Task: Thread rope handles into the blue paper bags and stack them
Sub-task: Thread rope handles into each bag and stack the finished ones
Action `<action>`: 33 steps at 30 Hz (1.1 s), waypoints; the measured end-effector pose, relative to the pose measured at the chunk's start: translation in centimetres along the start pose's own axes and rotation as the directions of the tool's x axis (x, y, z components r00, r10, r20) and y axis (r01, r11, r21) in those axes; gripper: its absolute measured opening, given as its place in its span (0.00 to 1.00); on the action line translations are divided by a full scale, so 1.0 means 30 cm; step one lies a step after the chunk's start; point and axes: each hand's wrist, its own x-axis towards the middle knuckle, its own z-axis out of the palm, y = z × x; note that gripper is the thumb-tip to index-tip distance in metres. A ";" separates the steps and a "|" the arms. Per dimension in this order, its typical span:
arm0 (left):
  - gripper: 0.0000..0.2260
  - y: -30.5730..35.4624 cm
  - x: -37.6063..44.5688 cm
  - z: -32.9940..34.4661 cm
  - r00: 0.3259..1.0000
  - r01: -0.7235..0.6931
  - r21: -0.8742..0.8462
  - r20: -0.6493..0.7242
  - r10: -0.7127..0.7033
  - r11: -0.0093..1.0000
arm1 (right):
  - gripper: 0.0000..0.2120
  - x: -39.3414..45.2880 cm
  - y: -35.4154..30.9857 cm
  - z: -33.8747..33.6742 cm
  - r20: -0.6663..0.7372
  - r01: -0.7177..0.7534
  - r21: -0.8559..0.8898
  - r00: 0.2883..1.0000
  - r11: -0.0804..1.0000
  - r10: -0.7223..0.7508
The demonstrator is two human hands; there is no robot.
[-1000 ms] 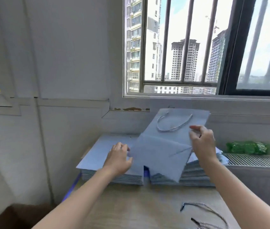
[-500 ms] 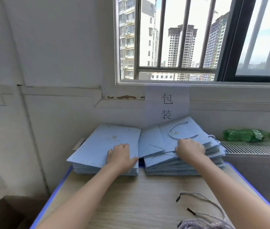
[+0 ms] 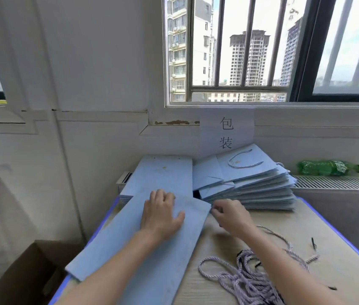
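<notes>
Where half a second ago both hands rested on the stacks, now: flat blue bag (image 3: pixel 152 249) pulled off the left stack (image 3: pixel 163 172) onto the worktop (image 3: pixel 306 249). Left hand (image 3: pixel 161 214) pressing it, fingers relaxed. Right hand (image 3: pixel 231 214) pinching its right corner. Rope handles (image 3: pixel 246 278) heaped nearby; finished stack (image 3: pixel 262 186) behind.

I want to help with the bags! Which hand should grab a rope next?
Probably the right hand. It sits at the bag's edge, on the same side as the ropes, and looks free. The left hand lies flat on the bag, holding it down.
</notes>
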 end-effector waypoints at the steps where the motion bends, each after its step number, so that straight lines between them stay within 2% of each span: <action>1: 0.27 0.004 -0.034 0.020 0.999 -0.002 -0.007 0.041 0.002 1.000 | 0.09 -0.020 0.010 0.031 0.005 0.014 -0.014 1.000 1.000 -0.014; 3: 0.40 0.009 -0.093 0.047 0.996 -0.005 -0.029 0.085 0.008 1.000 | 0.09 -0.033 0.029 0.062 -0.002 0.030 -0.020 1.000 0.999 -0.030; 5: 0.46 0.007 -0.109 0.050 0.996 0.011 -0.051 0.092 -0.006 0.999 | 0.09 -0.019 0.046 0.053 0.035 0.047 0.045 0.998 0.998 -0.049; 10: 0.51 0.038 -0.139 0.020 0.975 -0.046 0.015 0.220 0.041 0.999 | 0.09 -0.041 0.052 -0.014 0.176 -0.023 0.282 0.984 0.959 -0.028; 13: 0.55 0.069 -0.185 0.001 0.939 -0.062 0.016 0.341 0.053 0.998 | 0.10 -0.069 0.040 -0.054 0.207 -0.061 0.438 0.978 0.897 -0.034; 15: 0.53 0.072 -0.193 -0.002 0.926 -0.087 0.025 0.370 0.072 0.996 | 0.10 -0.080 0.039 -0.077 0.211 -0.060 0.480 0.976 0.875 -0.049; 17: 0.46 0.074 -0.194 -0.002 0.907 -0.152 0.032 0.401 0.127 0.988 | 0.10 -0.082 0.044 -0.092 0.183 -0.053 0.434 0.983 0.900 -0.030; 18: 0.42 0.077 -0.195 -0.003 0.889 -0.189 0.014 0.428 0.165 0.982 | 0.10 -0.079 0.052 -0.098 0.140 -0.045 0.352 0.990 0.935 -0.006; 20: 0.36 0.088 -0.203 -0.009 0.855 -0.233 -0.065 0.462 0.236 0.970 | 0.10 -0.071 0.076 -0.111 0.036 -0.037 0.055 0.999 0.998 0.035; 21: 0.34 0.091 -0.205 -0.012 0.842 -0.248 -0.109 0.467 0.270 0.963 | 0.09 -0.069 0.090 -0.119 0.005 -0.053 -0.094 0.999 0.994 0.054; 23: 0.32 0.089 -0.210 -0.021 0.817 -0.279 -0.184 0.470 0.334 0.942 | 0.06 -0.070 0.115 -0.130 0.027 -0.089 -0.245 0.995 0.965 0.099; 25: 0.33 0.075 -0.214 -0.034 0.790 -0.304 -0.243 0.476 0.386 0.921 | 0.04 -0.071 0.132 -0.126 0.133 -0.088 -0.286 0.982 0.954 0.131; 27: 0.36 0.046 -0.218 -0.054 0.761 -0.309 -0.284 0.499 0.415 0.908 | 0.04 -0.071 0.141 -0.111 0.207 -0.046 -0.247 0.973 0.968 0.099; 30: 0.35 -0.022 -0.227 -0.086 0.714 -0.262 -0.349 0.557 0.424 0.900 | 0.02 -0.066 0.127 -0.085 0.215 0.053 -0.171 0.977 0.984 -0.016; 33: 0.27 -0.081 -0.234 -0.107 0.684 -0.135 -0.449 0.603 0.411 0.883 | 0.03 -0.067 0.097 -0.072 0.199 0.104 -0.147 0.977 0.984 -0.074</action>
